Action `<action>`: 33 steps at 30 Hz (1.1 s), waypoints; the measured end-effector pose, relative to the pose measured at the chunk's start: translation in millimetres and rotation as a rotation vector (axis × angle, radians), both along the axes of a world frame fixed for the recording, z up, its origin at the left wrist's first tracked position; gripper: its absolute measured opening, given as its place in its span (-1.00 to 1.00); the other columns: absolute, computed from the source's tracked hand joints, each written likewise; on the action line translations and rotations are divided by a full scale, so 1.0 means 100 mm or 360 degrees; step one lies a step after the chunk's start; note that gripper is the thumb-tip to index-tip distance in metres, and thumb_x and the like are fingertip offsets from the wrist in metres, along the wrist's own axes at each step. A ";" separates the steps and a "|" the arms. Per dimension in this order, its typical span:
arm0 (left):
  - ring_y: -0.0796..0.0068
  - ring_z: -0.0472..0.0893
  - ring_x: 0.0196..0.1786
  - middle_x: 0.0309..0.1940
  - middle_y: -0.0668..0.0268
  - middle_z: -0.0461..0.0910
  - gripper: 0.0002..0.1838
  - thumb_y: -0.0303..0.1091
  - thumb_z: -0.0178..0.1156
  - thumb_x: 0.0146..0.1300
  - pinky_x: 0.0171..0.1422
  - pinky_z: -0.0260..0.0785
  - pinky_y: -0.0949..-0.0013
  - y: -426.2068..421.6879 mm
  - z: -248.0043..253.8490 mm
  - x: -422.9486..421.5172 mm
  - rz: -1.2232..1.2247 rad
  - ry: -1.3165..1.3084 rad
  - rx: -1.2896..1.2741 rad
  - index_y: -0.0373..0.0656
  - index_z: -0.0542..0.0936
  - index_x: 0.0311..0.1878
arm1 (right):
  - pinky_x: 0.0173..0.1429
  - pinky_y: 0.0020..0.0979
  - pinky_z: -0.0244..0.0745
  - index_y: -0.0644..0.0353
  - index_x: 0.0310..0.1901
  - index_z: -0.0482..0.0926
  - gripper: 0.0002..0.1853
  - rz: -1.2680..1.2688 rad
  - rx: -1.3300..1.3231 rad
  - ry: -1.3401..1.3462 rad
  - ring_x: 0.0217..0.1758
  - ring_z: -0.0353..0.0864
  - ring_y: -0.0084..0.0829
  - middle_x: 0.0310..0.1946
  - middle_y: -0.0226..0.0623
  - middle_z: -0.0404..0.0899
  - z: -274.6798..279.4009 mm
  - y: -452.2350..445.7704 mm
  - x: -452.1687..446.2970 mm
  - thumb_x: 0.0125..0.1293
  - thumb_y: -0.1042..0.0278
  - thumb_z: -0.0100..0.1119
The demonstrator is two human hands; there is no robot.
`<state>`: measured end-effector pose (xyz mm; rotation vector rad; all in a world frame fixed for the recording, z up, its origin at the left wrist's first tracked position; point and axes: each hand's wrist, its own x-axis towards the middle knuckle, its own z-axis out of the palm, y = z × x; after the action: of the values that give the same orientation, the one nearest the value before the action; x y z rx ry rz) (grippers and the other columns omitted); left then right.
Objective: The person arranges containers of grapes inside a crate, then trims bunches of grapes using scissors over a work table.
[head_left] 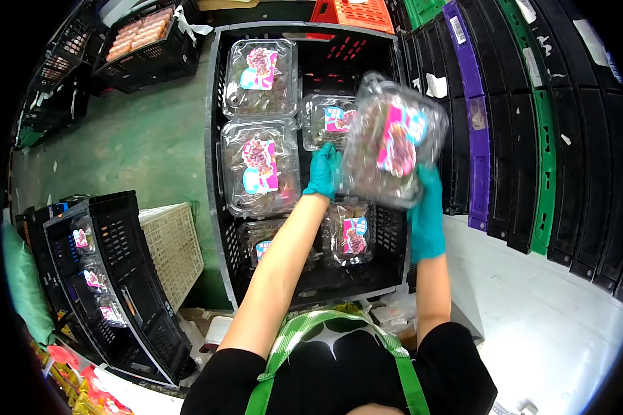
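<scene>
A clear plastic clamshell box with a pink and blue label showing grapes is raised, tilted and slightly blurred, over the right side of a black crate. My right hand, in a teal glove, grips its lower right edge. Also gloved in teal, my left hand is at the box's left edge, its fingers bent and partly hidden. Just above those fingers a smaller clamshell lies in the crate. Two large clamshells line the crate's left side, and smaller ones lie nearer me.
Stacked black crates, with purple and green ones among them, stand at the right. A crate of packed goods is at the upper left. At the lower left, a tilted black crate holds several small clamshells beside a cream basket.
</scene>
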<state>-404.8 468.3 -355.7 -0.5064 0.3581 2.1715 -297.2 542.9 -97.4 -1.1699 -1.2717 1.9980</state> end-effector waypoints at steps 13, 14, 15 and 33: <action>0.42 0.28 0.18 0.06 0.37 0.39 -0.57 -0.01 -0.03 0.24 0.28 0.00 0.28 0.49 0.79 -1.03 -0.0067 0.0330 -0.0422 0.06 0.34 0.12 | -0.07 -0.45 0.33 0.25 -0.07 0.36 -0.62 0.0117 -0.0381 -0.0272 -0.10 0.41 -0.53 -0.20 -0.33 0.44 -0.48 -0.35 0.54 0.09 0.29 0.14; 0.42 0.28 0.19 0.07 0.37 0.39 -0.57 -0.02 -0.02 0.24 0.28 -0.01 0.30 0.48 0.84 -1.01 -0.0056 0.0450 -0.0475 0.05 0.33 0.13 | -0.11 -0.45 0.34 0.25 -0.10 0.36 -0.60 0.0197 -0.0263 -0.0218 -0.13 0.41 -0.52 -0.22 -0.33 0.43 -0.64 -0.29 0.52 0.07 0.24 0.18; 0.42 0.27 0.20 0.08 0.36 0.38 -0.56 -0.03 0.00 0.24 0.29 -0.02 0.31 0.48 0.92 -1.01 -0.0050 0.0575 -0.0526 0.04 0.33 0.14 | -0.12 -0.46 0.35 0.26 -0.11 0.35 -0.57 0.0247 -0.0261 -0.0302 -0.13 0.40 -0.51 -0.23 -0.32 0.43 -0.65 -0.23 0.42 0.06 0.20 0.21; 0.45 0.46 0.01 -0.04 0.20 0.47 -0.63 -0.44 -0.05 0.29 0.17 0.25 0.41 -2.42 2.12 1.21 -0.0521 0.0926 -0.1249 -0.23 0.31 0.16 | -0.10 -0.32 0.38 0.35 -0.09 0.30 -0.42 0.0753 0.0525 -0.0631 -0.21 0.49 -0.27 -0.24 -0.12 0.47 -1.79 0.34 -0.29 -0.10 0.23 0.32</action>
<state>-283.6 226.4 -143.4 -0.1840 1.5279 1.7575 -325.8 576.9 -276.3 -1.2168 -2.1559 1.7970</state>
